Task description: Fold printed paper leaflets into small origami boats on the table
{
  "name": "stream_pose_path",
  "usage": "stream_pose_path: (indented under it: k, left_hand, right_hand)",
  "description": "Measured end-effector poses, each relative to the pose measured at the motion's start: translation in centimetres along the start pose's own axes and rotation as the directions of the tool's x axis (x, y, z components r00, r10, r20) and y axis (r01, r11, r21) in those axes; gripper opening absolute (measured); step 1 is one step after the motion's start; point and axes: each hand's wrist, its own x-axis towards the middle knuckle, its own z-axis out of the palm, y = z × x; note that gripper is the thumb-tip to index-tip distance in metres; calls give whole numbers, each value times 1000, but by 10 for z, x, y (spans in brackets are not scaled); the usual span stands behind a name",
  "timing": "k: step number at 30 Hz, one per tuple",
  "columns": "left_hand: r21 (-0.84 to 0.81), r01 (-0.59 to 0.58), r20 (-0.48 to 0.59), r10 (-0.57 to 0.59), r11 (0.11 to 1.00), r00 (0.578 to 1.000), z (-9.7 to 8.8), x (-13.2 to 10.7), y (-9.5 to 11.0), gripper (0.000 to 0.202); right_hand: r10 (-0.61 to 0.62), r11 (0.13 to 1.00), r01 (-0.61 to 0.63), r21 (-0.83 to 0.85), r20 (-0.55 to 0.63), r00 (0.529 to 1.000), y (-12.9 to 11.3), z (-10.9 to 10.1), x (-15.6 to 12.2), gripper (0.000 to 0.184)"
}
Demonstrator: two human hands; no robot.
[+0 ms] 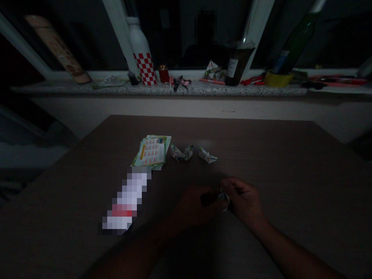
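Observation:
Between my two hands is a small piece of folded printed paper (223, 201), partly covered by the fingers. My left hand (194, 205) is in shadow and pinches the paper from the left. From the right, my right hand (244, 197) has its thumb and fingers closed on the same paper. Beyond the hands, a folded paper boat (207, 155) rests on the table, with more folded paper shapes (181, 152) just left of it. Farther left lies a stack of printed paper sheets (152, 152).
A blurred-out lit phone-like object (124, 203) lies on the wooden table (290, 162) left of my arms. Along the granite windowsill (116, 90) stand a checkered bottle (142, 54), a dark bottle (236, 68), a green bottle (296, 44), a red jar (164, 73) and a tall cylinder (59, 50).

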Motion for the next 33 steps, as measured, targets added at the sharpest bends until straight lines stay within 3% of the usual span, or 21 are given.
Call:
stream_pose_path:
  k: [22, 33]
  left_hand:
    - [-54, 21, -12, -22, 998, 1000, -1, -1, 5, 37]
    - [7, -8, -29, 8, 1000, 1000, 0, 0, 3, 35]
  right_hand:
    - [-32, 999, 31, -42, -33, 999, 2, 0, 1, 27]
    - [-27, 999, 27, -22, -26, 999, 3, 1, 1, 29]
